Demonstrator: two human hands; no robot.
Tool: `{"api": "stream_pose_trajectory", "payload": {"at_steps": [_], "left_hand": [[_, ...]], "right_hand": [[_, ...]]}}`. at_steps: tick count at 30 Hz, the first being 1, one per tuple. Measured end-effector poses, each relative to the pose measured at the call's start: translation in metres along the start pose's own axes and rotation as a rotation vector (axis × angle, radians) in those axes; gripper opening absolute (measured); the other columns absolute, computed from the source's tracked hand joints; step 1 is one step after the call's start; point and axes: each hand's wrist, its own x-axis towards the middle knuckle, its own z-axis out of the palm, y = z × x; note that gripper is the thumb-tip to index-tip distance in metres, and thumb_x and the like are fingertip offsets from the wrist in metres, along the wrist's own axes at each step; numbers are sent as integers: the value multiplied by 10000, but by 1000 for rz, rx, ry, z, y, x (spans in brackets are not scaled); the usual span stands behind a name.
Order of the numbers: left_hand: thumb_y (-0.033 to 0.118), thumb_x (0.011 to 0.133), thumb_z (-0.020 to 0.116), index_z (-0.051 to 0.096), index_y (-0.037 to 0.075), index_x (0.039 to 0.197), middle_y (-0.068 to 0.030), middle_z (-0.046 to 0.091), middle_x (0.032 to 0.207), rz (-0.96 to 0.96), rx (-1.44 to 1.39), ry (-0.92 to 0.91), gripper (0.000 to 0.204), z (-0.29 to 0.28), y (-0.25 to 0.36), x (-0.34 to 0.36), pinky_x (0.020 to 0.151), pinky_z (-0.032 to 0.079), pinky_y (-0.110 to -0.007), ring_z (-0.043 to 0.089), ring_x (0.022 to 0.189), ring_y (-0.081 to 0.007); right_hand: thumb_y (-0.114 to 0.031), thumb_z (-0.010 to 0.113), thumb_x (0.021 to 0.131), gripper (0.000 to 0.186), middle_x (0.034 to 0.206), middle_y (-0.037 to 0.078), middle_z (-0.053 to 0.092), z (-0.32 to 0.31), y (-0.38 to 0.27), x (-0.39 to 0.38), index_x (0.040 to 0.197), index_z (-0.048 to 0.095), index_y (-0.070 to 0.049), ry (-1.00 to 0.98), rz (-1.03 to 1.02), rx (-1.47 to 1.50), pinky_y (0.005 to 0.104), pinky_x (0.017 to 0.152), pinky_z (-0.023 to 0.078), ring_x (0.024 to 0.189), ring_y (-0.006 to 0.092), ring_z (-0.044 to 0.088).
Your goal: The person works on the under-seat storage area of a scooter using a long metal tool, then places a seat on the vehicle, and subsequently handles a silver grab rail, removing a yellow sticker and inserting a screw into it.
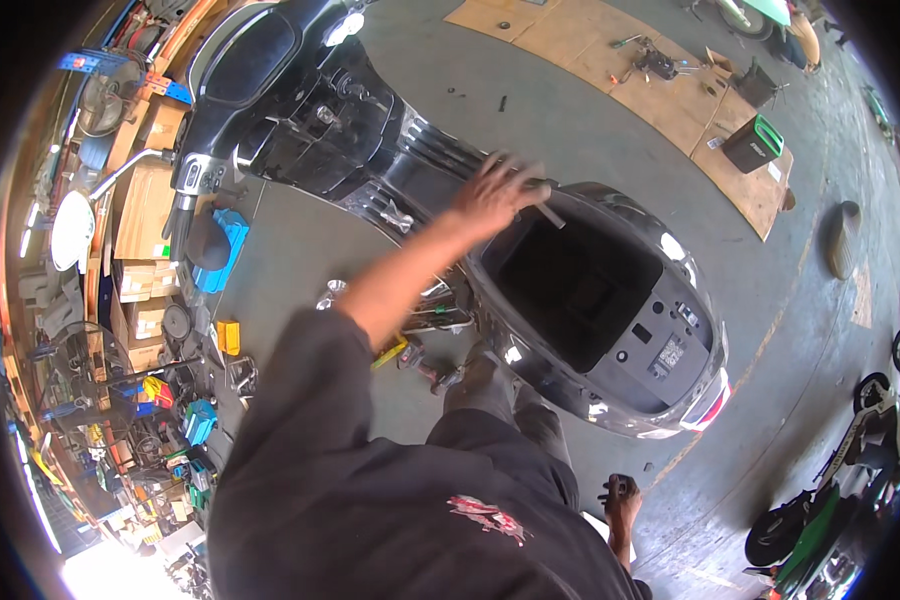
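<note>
A black scooter [610, 225] stands in front of me, its seat off and the deep black storage bin [570, 290] under it uncovered. My left hand [495, 195] is over the front rim of the bin, smeared by motion; its fingers look partly stretched out. Beside its fingertips a short grey bar-like piece [551, 215] shows, and I cannot tell whether the hand touches it. Low at my right side, my right hand [623, 498] is closed round a small black object [615, 487] of a kind I cannot make out.
Cardboard sheets [610, 75] on the far floor carry loose parts and a black-green bin [753, 145]. A cordless drill [425, 365] lies near my feet. Shelves with cardboard boxes [150, 215] and tools line the left. A green-black motorcycle [840, 510] stands at the right.
</note>
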Motion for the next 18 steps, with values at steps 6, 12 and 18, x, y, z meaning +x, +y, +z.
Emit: {"api": "stream_pose_trajectory", "payload": {"at_steps": [6,12,18], "left_hand": [[351,945,504,521,3,1101,-297,475,1191,-743,-224,856,381,40,63,26,1042,324,-525,332,1260,-513],[613,953,272,494,-42,1219,-102,582,791,-968,-1542,1054,741,29,46,27,739,483,-341,586,755,-220],[386,951,519,471,-51,1239,-38,550,696,-1222,-1165,428,525,-17,-11,7,645,469,-303,551,616,-144]], "right_hand": [[-262,591,898,303,756,143,683,-6,69,1,1007,616,19,-32,88,-11,300,475,518,551,209,669],[-266,584,875,317,711,129,676,-17,75,-16,977,620,32,-20,188,-15,306,430,497,508,194,657],[-239,562,901,268,704,119,668,-9,58,-5,931,605,24,-22,148,-18,297,450,497,490,196,646]]}}
